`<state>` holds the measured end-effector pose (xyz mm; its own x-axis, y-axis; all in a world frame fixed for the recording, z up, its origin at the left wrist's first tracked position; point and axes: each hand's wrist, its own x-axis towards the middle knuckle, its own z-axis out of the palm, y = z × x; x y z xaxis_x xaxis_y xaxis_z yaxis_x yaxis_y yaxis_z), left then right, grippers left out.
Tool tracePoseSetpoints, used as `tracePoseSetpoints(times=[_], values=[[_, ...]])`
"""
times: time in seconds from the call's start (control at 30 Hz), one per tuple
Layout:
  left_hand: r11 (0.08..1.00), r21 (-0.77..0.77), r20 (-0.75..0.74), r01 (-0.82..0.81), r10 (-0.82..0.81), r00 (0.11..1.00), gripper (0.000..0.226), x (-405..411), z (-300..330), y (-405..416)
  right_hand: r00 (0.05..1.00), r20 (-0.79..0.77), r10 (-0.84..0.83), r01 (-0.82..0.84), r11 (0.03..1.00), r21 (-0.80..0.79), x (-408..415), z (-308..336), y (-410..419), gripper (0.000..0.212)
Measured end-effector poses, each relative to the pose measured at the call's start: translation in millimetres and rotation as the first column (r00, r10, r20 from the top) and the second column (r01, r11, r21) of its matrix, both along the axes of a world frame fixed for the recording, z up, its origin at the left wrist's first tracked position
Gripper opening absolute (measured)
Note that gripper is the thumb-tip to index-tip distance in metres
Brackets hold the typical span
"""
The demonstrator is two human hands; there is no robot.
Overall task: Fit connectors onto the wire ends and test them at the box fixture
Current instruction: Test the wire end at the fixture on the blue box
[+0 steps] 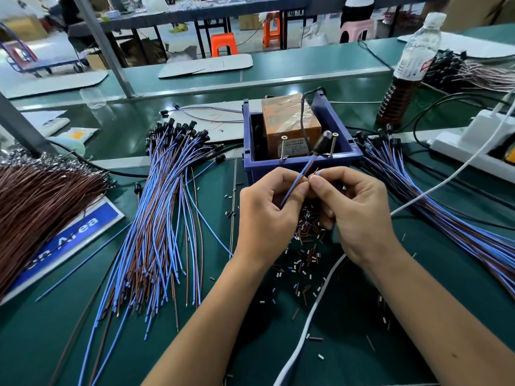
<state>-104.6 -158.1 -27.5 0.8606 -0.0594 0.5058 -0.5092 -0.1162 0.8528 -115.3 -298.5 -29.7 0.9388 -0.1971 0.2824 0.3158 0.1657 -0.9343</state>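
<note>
Wire pair [296, 185] sits at frame centre, pinched by left hand [267, 215] and right hand [359, 213], testing at the box fixture [301, 162]; next probably touches ends to screws [283, 148].

Green bench [348, 344]: blue box [302, 162] at 12 o'clock; wire bundle [156, 218] at 9; bottle [409, 68] at 2; scattered sleeve bits [303, 263] centre.

bottle and power strip at the bench's right
a plastic bottle [409, 68] of dark liquid stands beyond a white power strip [471, 146]; orange stools [223, 44] behind.
</note>
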Motion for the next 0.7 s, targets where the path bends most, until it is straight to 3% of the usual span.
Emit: tracePoseSetpoints(times=[0.17,0.3,0.47,0.57,0.63,0.7], values=[[1.0,0.011,0.077,0.004,-0.005,0.997,0.007,1.3,0.6,0.8,1.0,0.013,0.015,-0.015,1.0,-0.003,0.6,2.1,-2.0,0.012],[0.98,-0.04,0.135,-0.193,0.197,0.971,0.005,3.0,-0.8,2.5,0.999,0.037,0.008,-0.01,0.999,0.04,-0.1,3.8,-1.8,0.014],[0.917,-0.189,0.09,-0.35,0.371,0.924,0.01,4.8,1.8,5.6,0.986,0.158,0.044,-0.055,0.997,0.062,-1.7,6.9,-4.5,0.011],[0.914,-0.217,-0.018,-0.344,0.349,0.937,0.008,5.5,1.5,6.0,0.957,0.215,-0.194,0.222,0.968,-0.116,-1.1,4.3,-4.5,0.009],[0.912,-0.198,-0.047,-0.36,0.358,0.933,0.01,6.0,1.8,4.7,0.881,0.282,-0.381,0.44,0.878,-0.189,1.2,3.5,-5.3,0.011],[0.903,-0.205,-0.053,-0.378,0.375,0.926,0.014,5.6,3.7,1.8,0.819,0.32,-0.476,0.553,0.805,-0.217,3.9,5.7,-6.0,0.011]])
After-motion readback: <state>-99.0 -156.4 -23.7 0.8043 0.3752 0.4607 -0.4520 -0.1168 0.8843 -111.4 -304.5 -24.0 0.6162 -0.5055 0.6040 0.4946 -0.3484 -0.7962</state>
